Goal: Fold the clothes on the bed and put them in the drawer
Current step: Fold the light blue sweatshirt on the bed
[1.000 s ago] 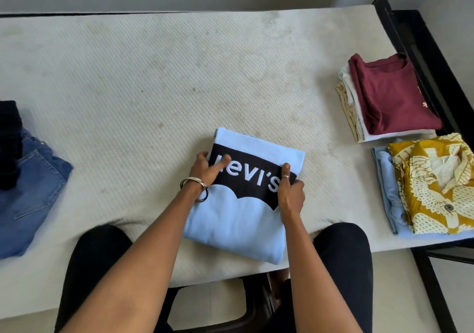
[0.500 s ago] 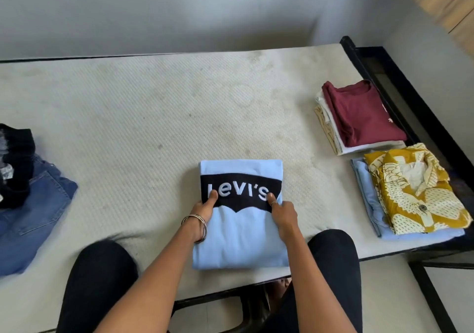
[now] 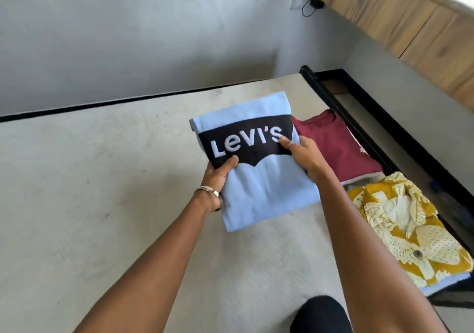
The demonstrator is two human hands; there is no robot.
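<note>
A folded light-blue shirt point(image 3: 266, 194) with a black printed band is lifted off the mattress point(image 3: 102, 204). My left hand point(image 3: 220, 173) grips its left edge, thumb on top. My right hand point(image 3: 305, 155) grips its right edge, thumb on the black band. The shirt hangs tilted, close beside a folded maroon shirt point(image 3: 341, 148) that lies on a small pile at the bed's right side. A folded yellow patterned shirt point(image 3: 405, 232) lies nearer, on top of a light-blue garment.
A black bed frame point(image 3: 359, 107) runs along the right edge, with a gap beyond it. A wooden cabinet point(image 3: 410, 25) hangs at the upper right. A grey wall point(image 3: 154, 37) stands behind the bed. My knee point(image 3: 320, 314) shows at the bottom.
The blue shirt lay flat on the mattress under both hands; now both hands have picked it up and carried it to the right, toward the maroon pile. The view has turned right.
</note>
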